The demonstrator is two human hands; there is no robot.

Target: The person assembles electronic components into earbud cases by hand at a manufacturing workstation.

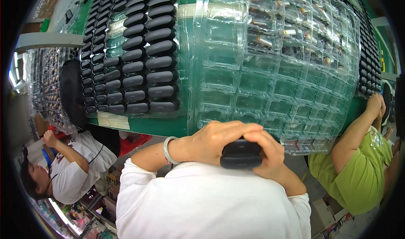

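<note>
Close to my chest, both hands grip a black rounded case (241, 159) with a line running across it. My left hand (217, 140) is closed on its left end, and a pale bangle circles that wrist. The fingers of my right hand (271, 149) curl over the top and round the right end. What lies under the fingers is hidden. Ahead to the left, a clear tray (182, 99) bears rows of similar black oval cases (161, 77). Just beyond my hands is a clear compartment tray (217, 86); its nearer pockets hold nothing, while farther ones carry small parts (291, 32).
The trays rest on a green table (185, 127). At the left, a person in white (80, 167) sits near a stack of filled trays (50, 83). Another person in green (358, 171) works at the right, beside more black cases (369, 57). A grey bar (50, 40) crosses the left side.
</note>
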